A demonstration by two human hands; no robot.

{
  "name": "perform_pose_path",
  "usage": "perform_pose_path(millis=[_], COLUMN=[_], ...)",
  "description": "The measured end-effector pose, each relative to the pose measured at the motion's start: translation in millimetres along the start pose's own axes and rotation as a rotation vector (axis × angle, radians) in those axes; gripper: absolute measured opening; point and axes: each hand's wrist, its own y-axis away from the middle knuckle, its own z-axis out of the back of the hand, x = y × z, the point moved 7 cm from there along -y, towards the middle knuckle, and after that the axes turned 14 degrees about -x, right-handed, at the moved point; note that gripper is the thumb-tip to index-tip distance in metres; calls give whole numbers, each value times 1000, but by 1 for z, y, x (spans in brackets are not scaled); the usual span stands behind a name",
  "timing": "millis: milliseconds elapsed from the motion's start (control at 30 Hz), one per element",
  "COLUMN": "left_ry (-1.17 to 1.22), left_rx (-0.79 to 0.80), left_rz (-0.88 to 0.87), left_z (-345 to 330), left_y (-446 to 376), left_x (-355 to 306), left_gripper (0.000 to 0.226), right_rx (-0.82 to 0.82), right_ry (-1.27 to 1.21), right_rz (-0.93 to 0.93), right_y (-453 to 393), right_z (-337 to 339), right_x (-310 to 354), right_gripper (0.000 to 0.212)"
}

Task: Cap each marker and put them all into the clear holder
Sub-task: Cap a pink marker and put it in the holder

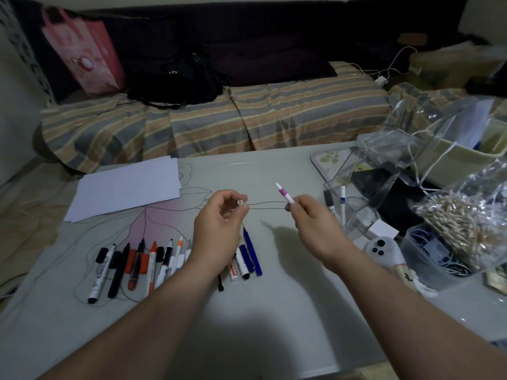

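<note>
capping step under way: right hand pinches pink marker, tip angled toward left hand, which pinches its cap, open end facing. next: align, press. clear holder just right of grip.

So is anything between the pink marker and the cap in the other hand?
Nothing visible. The right hand holds the pink marker tip up, the left hand pinches the cap with its opening facing the camera, and only open air above the table separates them.

dim room | striped sofa | pale table
</note>
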Motion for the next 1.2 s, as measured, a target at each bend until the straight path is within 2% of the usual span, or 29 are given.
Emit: perform_pose_path(millis=[67, 133, 233, 433, 767, 1033, 1200], left_ry=[93, 213, 374, 385, 300, -90, -178], left_rx=[-56, -56, 35, 42, 56, 41, 48], left_rz=[113, 260, 411, 416, 277, -92, -184], left_z=[2, -1, -11, -11, -10, 7, 2], left_y=[-2, -3, 2, 3, 3, 6, 14], left_x=[4, 11, 13, 12, 4, -23, -32], left_gripper=[15, 17, 19, 12, 13, 17, 11], right_rx=[-48, -118, -226, -296, -257, -234, -243], right_ry=[59, 153, 318, 436, 417, 494, 400], right_rz=[249, 400, 474, 626, 605, 691, 735], right_y=[5, 7, 3, 8, 10, 17, 23], right_z=[6, 9, 15, 15, 14, 6, 0], right_x=[27, 37, 37, 43, 44, 48, 54], right_gripper=[27, 26, 26, 26, 25, 25, 25])
